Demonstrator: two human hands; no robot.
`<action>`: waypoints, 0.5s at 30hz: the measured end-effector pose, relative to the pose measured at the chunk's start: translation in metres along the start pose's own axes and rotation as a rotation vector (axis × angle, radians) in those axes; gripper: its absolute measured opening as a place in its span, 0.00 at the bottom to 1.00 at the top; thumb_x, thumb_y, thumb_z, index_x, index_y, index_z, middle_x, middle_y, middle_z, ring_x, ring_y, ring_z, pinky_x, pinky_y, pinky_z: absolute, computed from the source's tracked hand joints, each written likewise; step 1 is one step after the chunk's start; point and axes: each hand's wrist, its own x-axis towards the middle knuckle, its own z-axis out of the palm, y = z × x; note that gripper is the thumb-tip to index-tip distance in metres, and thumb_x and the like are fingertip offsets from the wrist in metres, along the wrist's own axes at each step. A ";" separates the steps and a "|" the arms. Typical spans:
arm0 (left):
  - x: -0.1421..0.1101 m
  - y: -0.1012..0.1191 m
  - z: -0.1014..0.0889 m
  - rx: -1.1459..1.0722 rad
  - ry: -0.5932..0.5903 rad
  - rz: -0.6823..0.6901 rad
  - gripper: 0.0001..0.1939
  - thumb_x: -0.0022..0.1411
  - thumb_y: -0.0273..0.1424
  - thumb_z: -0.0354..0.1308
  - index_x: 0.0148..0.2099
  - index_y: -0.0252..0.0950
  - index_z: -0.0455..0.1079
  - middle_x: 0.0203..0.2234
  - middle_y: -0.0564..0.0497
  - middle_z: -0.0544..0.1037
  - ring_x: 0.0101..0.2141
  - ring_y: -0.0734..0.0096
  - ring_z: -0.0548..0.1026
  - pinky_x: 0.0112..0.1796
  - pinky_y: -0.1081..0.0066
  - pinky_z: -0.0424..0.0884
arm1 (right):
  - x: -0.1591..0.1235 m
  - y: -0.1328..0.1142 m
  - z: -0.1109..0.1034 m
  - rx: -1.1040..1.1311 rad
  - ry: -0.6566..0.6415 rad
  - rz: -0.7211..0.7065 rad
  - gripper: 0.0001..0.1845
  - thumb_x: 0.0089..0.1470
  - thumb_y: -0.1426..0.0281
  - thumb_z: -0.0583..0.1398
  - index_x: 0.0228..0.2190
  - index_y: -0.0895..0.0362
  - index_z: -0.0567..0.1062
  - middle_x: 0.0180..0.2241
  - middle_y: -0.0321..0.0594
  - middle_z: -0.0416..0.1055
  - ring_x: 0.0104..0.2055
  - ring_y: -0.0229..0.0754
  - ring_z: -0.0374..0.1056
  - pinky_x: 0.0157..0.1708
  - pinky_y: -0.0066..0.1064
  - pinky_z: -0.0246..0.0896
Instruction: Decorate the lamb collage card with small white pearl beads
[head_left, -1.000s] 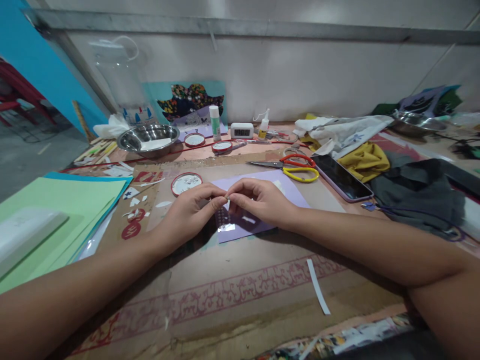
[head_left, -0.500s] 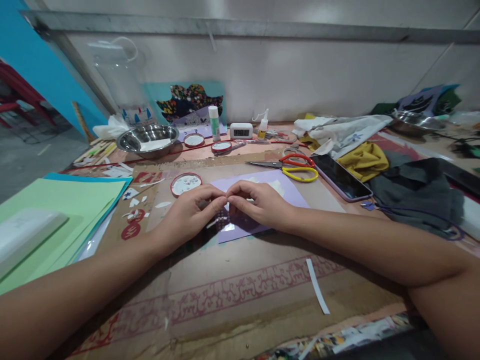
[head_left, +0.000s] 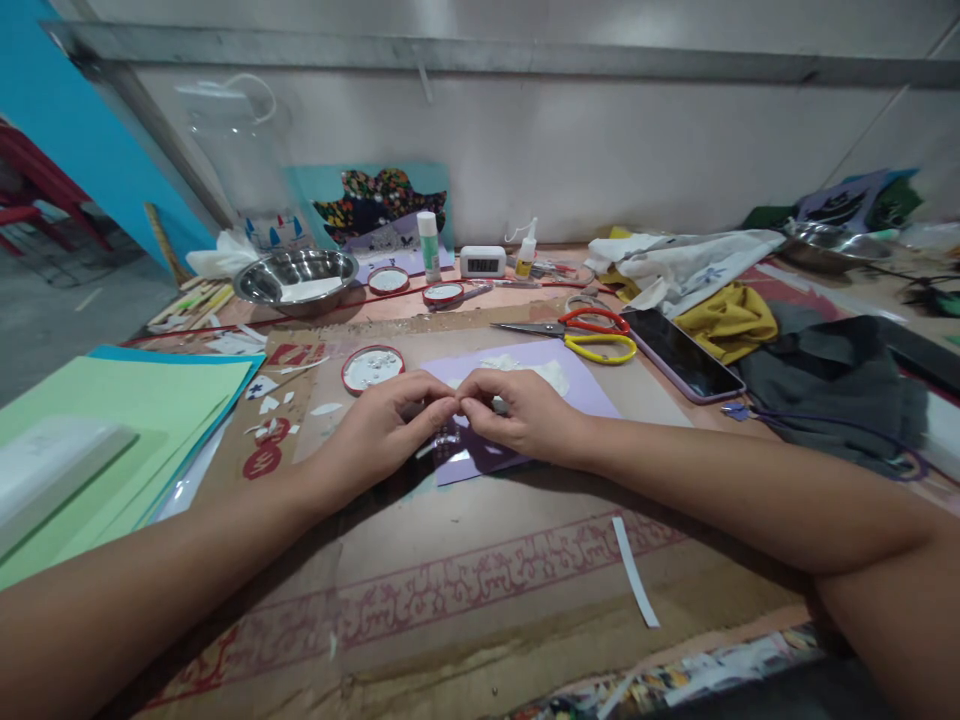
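Left hand [head_left: 401, 412] and right hand [head_left: 521, 408] pinched narrow, fingertips meeting over the flat lilac sheet [head_left: 586, 388]; whether they hold anything, I can't tell.

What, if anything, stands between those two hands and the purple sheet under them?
A dotted, clear piece shows under where the left hand and right hand meet, over the purple sheet. Held or resting, I can't tell. White patches lie on the sheet beyond the right hand.

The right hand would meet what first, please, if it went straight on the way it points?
Most likely the left hand, which faces the right hand so closely that I cannot tell whether they touch.
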 end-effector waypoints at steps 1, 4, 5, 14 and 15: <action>0.000 0.000 0.000 -0.003 0.001 0.002 0.13 0.68 0.37 0.53 0.38 0.37 0.75 0.32 0.51 0.78 0.33 0.69 0.74 0.38 0.71 0.70 | 0.000 0.000 0.000 0.002 0.002 0.001 0.08 0.55 0.70 0.55 0.31 0.57 0.74 0.24 0.33 0.69 0.26 0.35 0.62 0.27 0.24 0.54; 0.000 0.000 0.000 -0.003 -0.005 0.002 0.11 0.67 0.37 0.55 0.39 0.37 0.75 0.32 0.52 0.79 0.34 0.69 0.74 0.38 0.71 0.70 | 0.000 0.000 0.001 -0.001 0.002 0.001 0.07 0.54 0.71 0.56 0.31 0.57 0.75 0.24 0.33 0.69 0.26 0.35 0.62 0.27 0.24 0.54; 0.000 0.000 0.001 -0.003 -0.006 0.004 0.10 0.67 0.37 0.55 0.39 0.37 0.75 0.32 0.52 0.79 0.34 0.69 0.74 0.38 0.71 0.70 | 0.000 0.001 0.001 -0.003 0.002 0.001 0.07 0.54 0.71 0.56 0.31 0.57 0.75 0.24 0.33 0.69 0.26 0.35 0.62 0.27 0.24 0.54; 0.001 0.004 0.002 0.033 0.006 0.032 0.09 0.66 0.35 0.56 0.38 0.37 0.75 0.31 0.52 0.78 0.33 0.70 0.74 0.38 0.71 0.69 | -0.001 0.003 0.003 -0.014 0.004 0.003 0.08 0.54 0.72 0.55 0.31 0.58 0.75 0.24 0.33 0.70 0.26 0.34 0.62 0.27 0.24 0.54; 0.001 0.005 0.002 0.044 0.010 0.034 0.09 0.66 0.34 0.55 0.37 0.37 0.74 0.31 0.52 0.78 0.33 0.70 0.74 0.38 0.71 0.69 | -0.001 0.004 0.003 -0.016 0.003 0.001 0.08 0.54 0.72 0.55 0.31 0.58 0.75 0.24 0.33 0.70 0.26 0.34 0.62 0.27 0.24 0.54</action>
